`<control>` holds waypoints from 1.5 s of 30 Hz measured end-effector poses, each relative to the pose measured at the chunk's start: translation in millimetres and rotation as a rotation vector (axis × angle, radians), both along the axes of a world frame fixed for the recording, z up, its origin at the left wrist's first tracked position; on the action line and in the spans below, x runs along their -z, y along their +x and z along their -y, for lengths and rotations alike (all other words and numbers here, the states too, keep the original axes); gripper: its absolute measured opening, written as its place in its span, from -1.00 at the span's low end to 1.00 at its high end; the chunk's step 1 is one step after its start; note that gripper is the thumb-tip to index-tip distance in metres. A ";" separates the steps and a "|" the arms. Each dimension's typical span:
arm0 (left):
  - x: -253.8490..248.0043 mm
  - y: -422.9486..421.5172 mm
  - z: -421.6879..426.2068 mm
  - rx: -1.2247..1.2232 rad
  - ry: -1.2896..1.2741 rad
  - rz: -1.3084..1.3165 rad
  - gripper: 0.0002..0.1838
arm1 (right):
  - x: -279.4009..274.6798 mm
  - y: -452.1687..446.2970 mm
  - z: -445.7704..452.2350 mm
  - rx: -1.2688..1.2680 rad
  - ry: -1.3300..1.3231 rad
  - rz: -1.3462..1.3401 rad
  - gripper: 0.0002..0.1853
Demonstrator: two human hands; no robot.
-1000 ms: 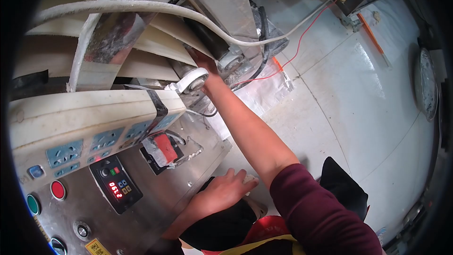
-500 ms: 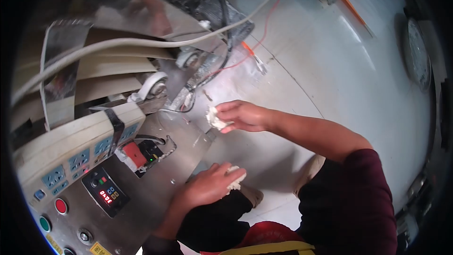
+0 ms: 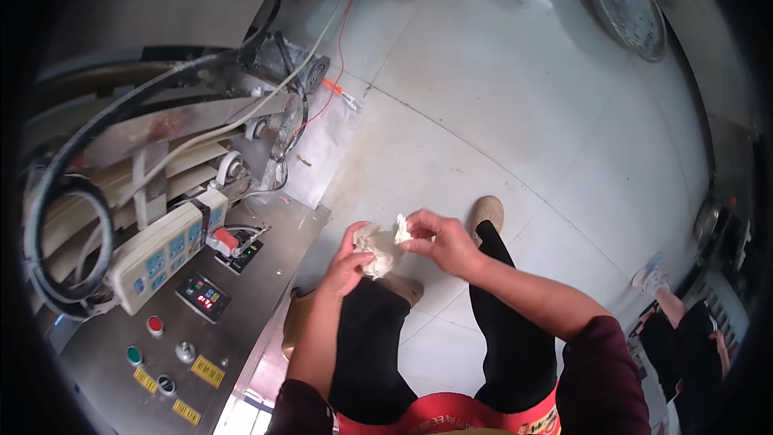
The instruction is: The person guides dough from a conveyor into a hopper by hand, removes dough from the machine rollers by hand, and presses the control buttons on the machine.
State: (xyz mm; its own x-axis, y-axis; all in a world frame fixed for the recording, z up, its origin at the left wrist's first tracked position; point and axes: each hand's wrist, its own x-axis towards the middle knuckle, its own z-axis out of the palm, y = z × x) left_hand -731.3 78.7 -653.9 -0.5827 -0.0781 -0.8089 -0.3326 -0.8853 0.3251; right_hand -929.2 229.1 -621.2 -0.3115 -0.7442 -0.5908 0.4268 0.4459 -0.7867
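Observation:
My left hand [image 3: 346, 264] is closed around a pale, lumpy piece of dough [image 3: 372, 251], held out above my lap. Close by on the right, my right hand [image 3: 435, 240] pinches a smaller whitish scrap of dough [image 3: 402, 229] between thumb and fingers. A narrow gap separates the two pieces. Both look soft and torn at the edges; I cannot tell exactly what they are made of.
At left stands a metal machine with a control panel [image 3: 199, 296], a red button [image 3: 155, 325], a green button [image 3: 134, 355] and a power strip [image 3: 161, 254]. A black cable [image 3: 56, 217] loops beside it. A round tray [image 3: 626, 6] is at upper right; another person [image 3: 684, 330] sits at lower right.
My hands have come together in front of my lap, the left rising and the right moving nearer my body. My view has turned, showing more floor and another person at right.

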 end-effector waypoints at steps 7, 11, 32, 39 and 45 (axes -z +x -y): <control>-122.1 -73.9 -64.0 0.004 0.184 -0.163 -0.15 | -141.6 6.1 -50.0 -0.033 -0.128 -0.876 -0.64; -204.2 -110.8 -74.5 0.187 0.140 -0.141 -0.13 | -221.6 -15.3 -77.8 0.079 -0.081 -0.833 -0.60; -703.3 -376.8 -11.1 0.268 -0.120 -0.764 0.01 | -621.7 -286.5 -22.8 0.363 -0.705 -0.728 -0.07; -859.4 -406.0 117.7 0.002 -1.351 -1.013 0.03 | -827.8 -410.0 146.7 0.502 -1.264 -0.209 -0.21; -871.8 -398.4 211.8 -0.280 -2.419 -0.057 -0.41 | -894.9 -511.1 297.5 0.088 -0.614 -1.340 0.03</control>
